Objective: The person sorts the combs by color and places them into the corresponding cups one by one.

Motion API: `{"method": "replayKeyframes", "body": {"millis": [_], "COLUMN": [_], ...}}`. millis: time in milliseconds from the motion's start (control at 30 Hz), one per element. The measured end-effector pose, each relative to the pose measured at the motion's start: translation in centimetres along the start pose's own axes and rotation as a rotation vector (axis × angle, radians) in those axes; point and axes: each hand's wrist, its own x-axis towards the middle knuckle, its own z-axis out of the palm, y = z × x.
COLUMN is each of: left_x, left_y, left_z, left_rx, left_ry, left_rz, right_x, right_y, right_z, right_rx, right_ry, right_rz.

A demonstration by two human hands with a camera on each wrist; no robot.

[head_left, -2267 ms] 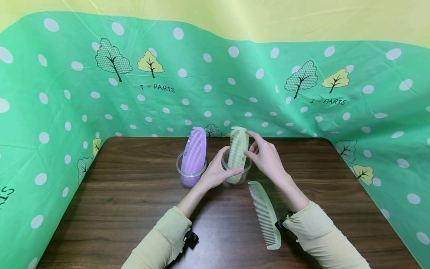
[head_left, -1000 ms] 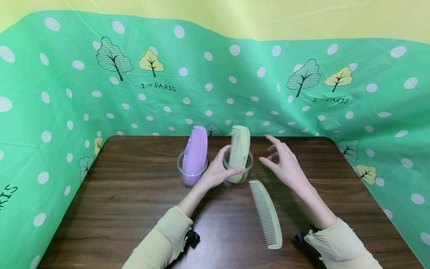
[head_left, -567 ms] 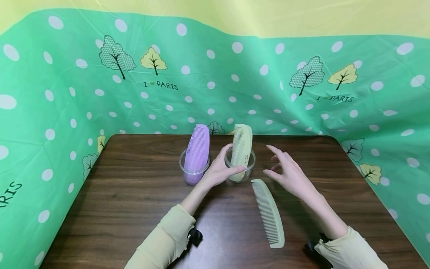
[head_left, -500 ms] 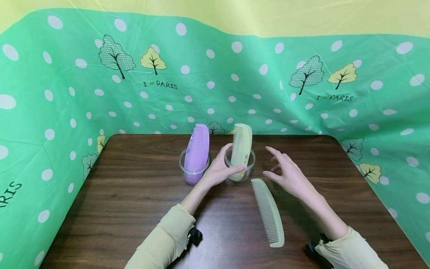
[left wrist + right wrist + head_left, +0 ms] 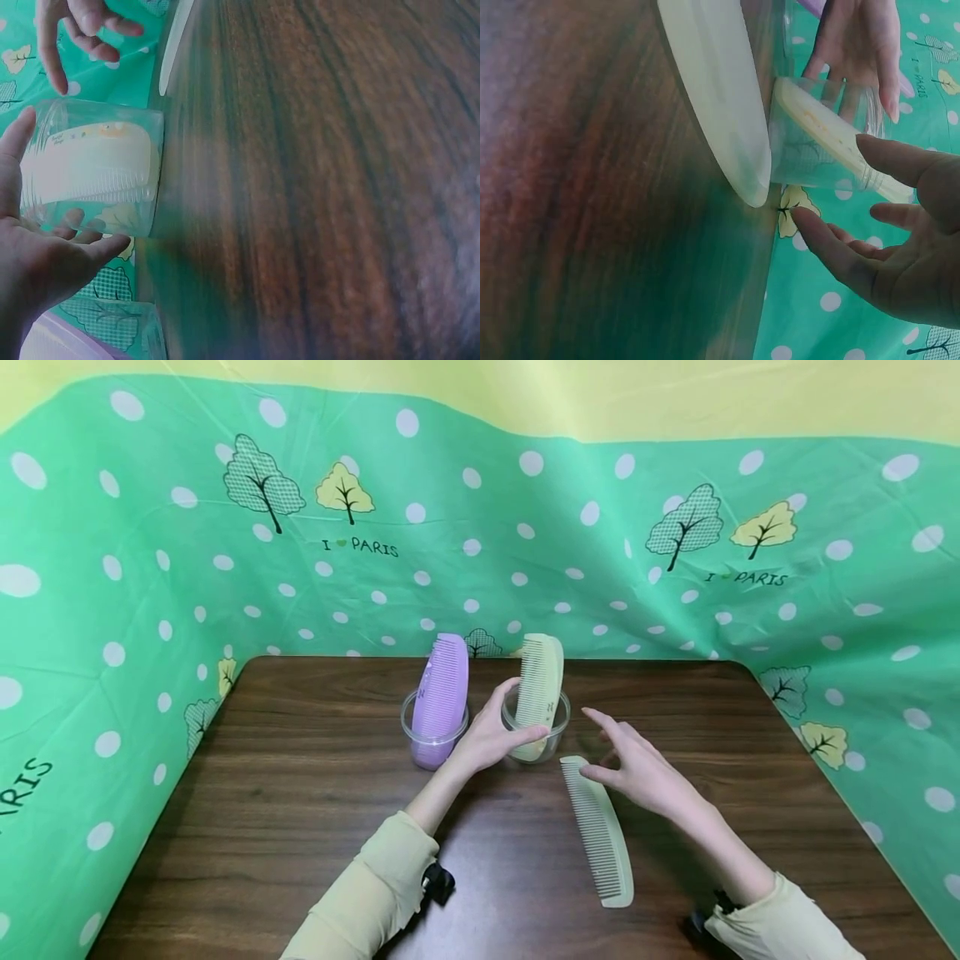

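Note:
In the head view my left hand (image 5: 486, 739) grips the right-hand clear plastic cup (image 5: 553, 745), thumb across its front and fingers behind. A pale green comb (image 5: 542, 672) leans upright in that cup; the left wrist view shows its lower part through the cup wall (image 5: 94, 112). My right hand (image 5: 647, 772) hovers with fingers spread and nothing in them, its thumb over the top end of a larger pale green comb (image 5: 603, 839) lying on the table. In the right wrist view, this larger comb (image 5: 720, 97) lies apart from the fingers.
To the left stands a second clear cup (image 5: 405, 724) with a purple comb (image 5: 442, 689) in it. All of it is on a dark wooden table (image 5: 300, 793). A green dotted cloth (image 5: 450, 577) hangs behind and at both sides.
My right hand let go of the top of the comb in the cup, drew away to the right, then came lower and nearer to the comb on the table. The left hand stays on the cup.

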Motion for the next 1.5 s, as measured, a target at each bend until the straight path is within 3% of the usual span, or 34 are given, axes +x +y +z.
{"method": "replayKeyframes", "body": {"millis": [167, 500, 1500], "left_x": [0.0, 0.2, 0.0], "left_y": [0.3, 0.3, -0.1], "left_z": [0.2, -0.1, -0.1], "left_rx": [-0.009, -0.019, -0.012], "left_ry": [-0.017, -0.01, -0.017], "left_rz": [0.006, 0.021, 0.001], "right_x": [-0.5, -0.9, -1.6], "right_y": [0.2, 0.0, -1.0], "right_z": [0.4, 1.0, 3.0], "right_rx": [0.016, -0.03, -0.139], "right_ry": [-0.087, -0.129, -0.16], "right_rz": [0.054, 0.063, 0.14]}}
